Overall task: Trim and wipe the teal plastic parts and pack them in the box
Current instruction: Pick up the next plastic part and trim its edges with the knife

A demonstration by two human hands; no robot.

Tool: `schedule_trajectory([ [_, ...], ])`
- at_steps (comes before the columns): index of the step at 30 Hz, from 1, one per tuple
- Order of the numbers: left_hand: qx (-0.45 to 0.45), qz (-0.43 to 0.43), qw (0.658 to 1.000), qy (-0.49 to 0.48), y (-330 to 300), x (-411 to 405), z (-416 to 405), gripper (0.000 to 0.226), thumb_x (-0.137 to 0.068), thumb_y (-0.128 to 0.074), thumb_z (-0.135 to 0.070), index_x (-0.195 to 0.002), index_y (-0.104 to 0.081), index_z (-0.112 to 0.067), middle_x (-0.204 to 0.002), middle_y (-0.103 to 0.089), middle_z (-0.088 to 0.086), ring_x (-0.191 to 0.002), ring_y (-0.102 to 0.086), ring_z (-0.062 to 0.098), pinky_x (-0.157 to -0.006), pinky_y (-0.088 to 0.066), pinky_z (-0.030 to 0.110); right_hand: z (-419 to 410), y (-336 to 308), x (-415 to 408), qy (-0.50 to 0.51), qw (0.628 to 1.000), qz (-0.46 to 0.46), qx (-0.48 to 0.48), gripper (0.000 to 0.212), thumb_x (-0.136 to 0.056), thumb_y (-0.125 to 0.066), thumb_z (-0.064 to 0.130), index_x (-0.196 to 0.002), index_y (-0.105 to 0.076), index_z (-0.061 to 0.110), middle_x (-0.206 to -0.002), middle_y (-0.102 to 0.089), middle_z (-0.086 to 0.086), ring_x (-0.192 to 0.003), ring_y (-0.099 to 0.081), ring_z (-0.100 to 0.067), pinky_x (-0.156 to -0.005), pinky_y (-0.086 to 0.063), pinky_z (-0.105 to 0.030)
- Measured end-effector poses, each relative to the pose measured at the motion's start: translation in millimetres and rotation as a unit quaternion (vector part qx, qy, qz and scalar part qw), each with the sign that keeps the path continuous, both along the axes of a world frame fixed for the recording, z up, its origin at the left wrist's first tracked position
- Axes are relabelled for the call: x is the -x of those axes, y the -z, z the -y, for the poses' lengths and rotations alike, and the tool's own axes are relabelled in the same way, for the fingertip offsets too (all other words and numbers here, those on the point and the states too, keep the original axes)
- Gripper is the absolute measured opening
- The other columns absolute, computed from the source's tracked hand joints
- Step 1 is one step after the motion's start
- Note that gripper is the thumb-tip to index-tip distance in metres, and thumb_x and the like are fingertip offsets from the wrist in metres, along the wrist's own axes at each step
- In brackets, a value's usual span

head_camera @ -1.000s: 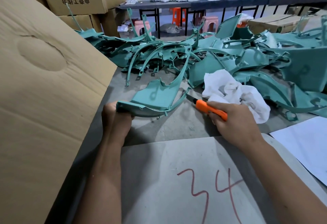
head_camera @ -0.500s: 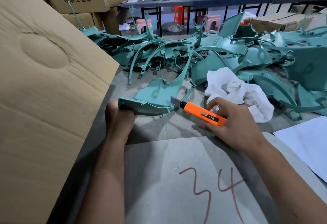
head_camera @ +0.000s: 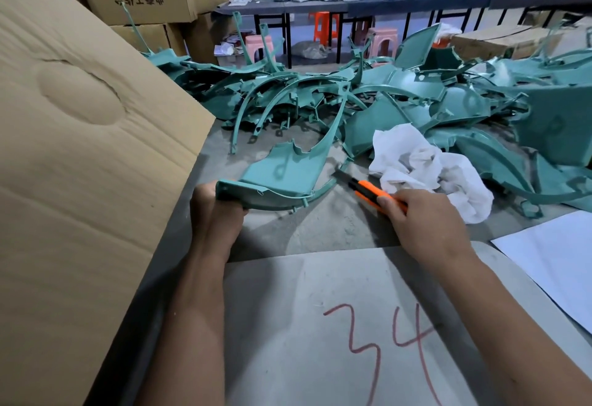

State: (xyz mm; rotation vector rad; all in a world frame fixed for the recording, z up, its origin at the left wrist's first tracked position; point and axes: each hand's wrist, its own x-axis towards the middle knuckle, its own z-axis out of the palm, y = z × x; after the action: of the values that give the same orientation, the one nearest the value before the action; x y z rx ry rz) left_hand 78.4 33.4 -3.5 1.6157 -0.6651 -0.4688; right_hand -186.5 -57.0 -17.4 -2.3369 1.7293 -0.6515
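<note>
Since the earlier frame, your right hand (head_camera: 426,223) has drawn the orange utility knife (head_camera: 373,193) back toward the right, so the blade tip now sits at the right end of the part's curved lower rim rather than against its middle. Your left hand (head_camera: 215,210) has kept its place.

Grip state: the left hand is clenched around the near left end of the teal plastic part (head_camera: 282,178), holding it slightly raised above the grey table (head_camera: 336,229) at frame centre. The right hand grasps the knife by its handle, blade extended and pointing to the upper left.

Progress, judged from this view: trimming of the held part is under way. A thin sliver of flash shows on its near edge, so the edge is not yet clean. Wiping has not begun; the white cloth (head_camera: 429,168) lies unheld on the table just beyond the right hand. A large pile of teal parts (head_camera: 400,94) fills the upper centre and right of the frame. The cardboard box (head_camera: 80,149) stands at the left edge of the frame; its interior is hidden, so you cannot tell how many parts are packed.
</note>
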Motion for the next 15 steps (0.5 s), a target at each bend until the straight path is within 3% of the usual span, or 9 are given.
schedule_trajectory([
  [3,-0.004,-0.002,1.000,-0.006,0,-1,0,0.044,-0.067,-0.048,-0.016,-0.066,-0.070,-0.055,-0.063,-0.070,-0.022,-0.082,-0.073,0.022,-0.057,-0.052,0.023,2,4,6,0.019,0.997,0.043,0.063,0.032,-0.102,-0.057,0.041,-0.092,-0.069,0.013,-0.085,-0.069,-0.011,-0.084,-0.060,-0.034,-0.064,-0.042,-0.041],
  [4,-0.006,-0.001,1.000,-0.007,0,-1,0,0.043,-0.063,-0.046,-0.017,-0.068,-0.070,-0.053,-0.064,-0.070,-0.021,-0.082,-0.073,0.021,-0.055,-0.052,0.022,0,5,7,-0.023,0.992,0.104,0.073,0.024,-0.101,-0.061,0.038,-0.097,-0.071,0.017,-0.081,-0.070,-0.005,-0.079,-0.061,-0.028,-0.064,-0.043,-0.039],
  [6,-0.007,-0.006,1.000,-0.010,3,-3,1,0.035,-0.061,-0.045,-0.018,-0.075,-0.074,-0.032,-0.069,-0.073,-0.013,-0.084,-0.073,0.021,-0.045,-0.049,0.017,-6,2,5,-0.124,0.973,0.186,0.056,0.014,-0.099,-0.067,0.035,-0.108,-0.074,0.029,-0.076,-0.069,0.010,-0.069,-0.060,-0.009,-0.062,-0.045,-0.033],
  [8,-0.017,-0.009,1.000,-0.016,6,-5,1,0.028,-0.060,-0.047,-0.019,-0.079,-0.066,-0.020,-0.082,-0.075,-0.005,-0.087,-0.074,0.023,-0.041,-0.044,0.012,-10,1,1,-0.202,0.967,0.153,0.022,0.023,-0.097,-0.069,0.037,-0.119,-0.073,0.041,-0.080,-0.069,0.014,-0.072,-0.060,-0.006,-0.064,-0.046,-0.031],
  [10,-0.027,-0.002,1.000,-0.016,8,-7,1,0.027,-0.059,-0.048,-0.018,-0.081,-0.064,-0.018,-0.086,-0.074,-0.001,-0.087,-0.074,0.023,-0.043,-0.046,0.017,-9,2,0,-0.213,0.972,0.100,0.016,0.030,-0.096,-0.068,0.039,-0.126,-0.069,0.048,-0.085,-0.071,0.012,-0.079,-0.062,-0.012,-0.070,-0.051,-0.038],
  [13,-0.033,0.005,0.999,-0.015,8,-8,2,0.021,-0.062,-0.049,-0.015,-0.077,-0.065,-0.017,-0.080,-0.074,-0.004,-0.086,-0.074,0.023,-0.056,-0.047,0.023,-2,2,4,-0.146,0.984,0.085,0.049,0.033,-0.096,-0.066,0.045,-0.128,-0.070,0.045,-0.098,-0.077,0.010,-0.091,-0.067,-0.021,-0.075,-0.055,-0.042],
  [15,-0.033,0.003,0.999,-0.020,8,-7,2,0.022,-0.062,-0.046,-0.016,-0.075,-0.063,-0.019,-0.079,-0.072,-0.007,-0.084,-0.074,0.023,-0.053,-0.047,0.022,3,4,6,-0.081,0.991,0.078,0.067,0.033,-0.096,-0.067,0.043,-0.128,-0.071,0.041,-0.102,-0.078,0.003,-0.093,-0.068,-0.028,-0.076,-0.056,-0.045],
])
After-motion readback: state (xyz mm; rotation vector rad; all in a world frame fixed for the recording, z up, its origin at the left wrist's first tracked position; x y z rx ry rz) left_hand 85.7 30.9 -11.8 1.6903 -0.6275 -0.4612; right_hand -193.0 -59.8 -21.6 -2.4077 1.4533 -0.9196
